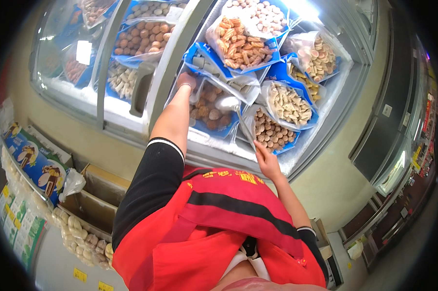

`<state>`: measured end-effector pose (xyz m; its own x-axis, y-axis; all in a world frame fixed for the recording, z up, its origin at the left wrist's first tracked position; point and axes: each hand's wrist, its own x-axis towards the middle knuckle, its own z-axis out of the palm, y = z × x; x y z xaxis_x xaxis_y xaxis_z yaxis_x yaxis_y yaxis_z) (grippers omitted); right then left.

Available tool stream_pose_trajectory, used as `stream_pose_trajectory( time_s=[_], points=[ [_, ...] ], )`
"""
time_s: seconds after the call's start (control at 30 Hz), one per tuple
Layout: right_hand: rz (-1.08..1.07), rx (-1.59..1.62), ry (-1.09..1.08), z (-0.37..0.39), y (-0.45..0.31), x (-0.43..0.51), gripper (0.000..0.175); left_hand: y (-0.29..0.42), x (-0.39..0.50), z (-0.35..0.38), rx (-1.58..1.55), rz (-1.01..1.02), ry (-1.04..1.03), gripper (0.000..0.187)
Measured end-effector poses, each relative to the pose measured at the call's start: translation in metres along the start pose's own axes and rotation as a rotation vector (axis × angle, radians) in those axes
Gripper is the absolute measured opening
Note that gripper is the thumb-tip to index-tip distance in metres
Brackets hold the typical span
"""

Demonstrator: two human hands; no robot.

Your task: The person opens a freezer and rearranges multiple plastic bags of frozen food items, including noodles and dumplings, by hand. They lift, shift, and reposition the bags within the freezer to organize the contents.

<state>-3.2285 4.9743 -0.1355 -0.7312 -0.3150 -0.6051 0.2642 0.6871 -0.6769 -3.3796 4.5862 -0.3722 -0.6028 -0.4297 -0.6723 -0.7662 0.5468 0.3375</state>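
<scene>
My right hand [266, 158] is closed around the thin handle of a metal ladle [227, 103]. The ladle's bowl lies over the brown, round frozen balls [208, 111] inside a clear plastic bag [196, 95]. At that bag's far left edge is my left hand [187, 80], fingers curled on the plastic; the fingertips are partly hidden. The bag sits in a blue-and-white liner within the chest freezer. Nearest to my right hand is a bag of small brown balls [271, 131].
More open bags surround this one: twisted orange-brown pieces [237, 43], pale cut pieces [290, 103] and sliced rolls [319, 60]. A sliding glass lid with a grey handle [142, 89] covers the freezer's left side. Frost lines the front wall [213, 142]. Cardboard boxes [98, 196] stand below left.
</scene>
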Motion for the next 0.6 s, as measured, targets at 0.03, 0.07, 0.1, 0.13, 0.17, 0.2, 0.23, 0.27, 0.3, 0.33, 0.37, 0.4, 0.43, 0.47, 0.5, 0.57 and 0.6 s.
stream_pose_trajectory(
  time_s=[0.03, 0.07, 0.1, 0.13, 0.17, 0.2, 0.23, 0.27, 0.3, 0.33, 0.37, 0.4, 0.43, 0.47, 0.5, 0.57, 0.6],
  points=[
    [0.088, 0.037, -0.036, -0.003, -0.001, -0.005, 0.044, -0.002, 0.009, 0.007, -0.008, 0.003, -0.01, 0.041],
    [0.038, 0.036, 0.005, -0.004, -0.002, -0.008, 0.044, -0.003, 0.019, 0.013, 0.021, 0.009, -0.057, 0.047],
    [0.099, 0.096, -0.03, -0.007, -0.004, -0.011, 0.044, -0.002, 0.026, 0.018, 0.036, 0.018, -0.058, 0.053],
    [0.094, 0.105, -0.03, -0.007, -0.005, -0.014, 0.044, -0.004, 0.029, 0.023, 0.02, 0.022, -0.044, 0.055],
    [0.105, 0.119, -0.029, -0.009, -0.006, -0.016, 0.044, -0.005, 0.032, 0.027, 0.001, 0.026, -0.058, 0.056],
    [0.0, 0.081, 0.016, -0.01, -0.007, -0.018, 0.045, -0.005, 0.035, 0.03, 0.073, 0.069, -0.09, 0.056],
    [0.068, 0.09, 0.001, -0.011, -0.008, -0.02, 0.045, -0.005, 0.036, 0.032, 0.004, 0.05, -0.05, 0.056],
    [0.096, 0.103, -0.013, -0.013, -0.009, -0.021, 0.045, -0.004, 0.037, 0.034, 0.006, 0.053, -0.046, 0.056],
    [0.088, 0.116, -0.005, -0.015, -0.01, -0.022, 0.046, -0.005, 0.038, 0.035, 0.009, 0.055, -0.043, 0.056],
    [0.099, 0.118, -0.004, -0.017, -0.011, -0.023, 0.047, -0.004, 0.038, 0.036, 0.014, 0.056, -0.041, 0.056],
    [0.152, 0.134, -0.043, -0.02, -0.012, -0.023, 0.047, -0.004, 0.038, 0.037, 0.018, 0.054, -0.04, 0.056],
    [0.158, 0.144, -0.05, -0.023, -0.014, -0.023, 0.047, -0.004, 0.038, 0.038, 0.02, 0.054, -0.035, 0.056],
    [0.121, 0.143, -0.029, -0.027, -0.015, -0.022, 0.047, -0.005, 0.038, 0.039, 0.023, 0.053, -0.034, 0.056],
    [0.164, 0.15, -0.062, -0.03, -0.016, -0.02, 0.047, -0.005, 0.037, 0.041, 0.023, 0.05, -0.032, 0.056],
    [0.167, 0.149, -0.071, -0.034, -0.017, -0.018, 0.047, -0.006, 0.036, 0.042, 0.023, 0.046, -0.03, 0.056],
    [0.162, 0.154, -0.067, -0.039, -0.017, -0.013, 0.046, -0.008, 0.035, 0.045, 0.022, 0.04, -0.031, 0.056],
    [0.153, 0.161, -0.054, -0.041, -0.017, -0.011, 0.046, -0.008, 0.035, 0.046, 0.022, 0.04, -0.031, 0.056]
  ],
)
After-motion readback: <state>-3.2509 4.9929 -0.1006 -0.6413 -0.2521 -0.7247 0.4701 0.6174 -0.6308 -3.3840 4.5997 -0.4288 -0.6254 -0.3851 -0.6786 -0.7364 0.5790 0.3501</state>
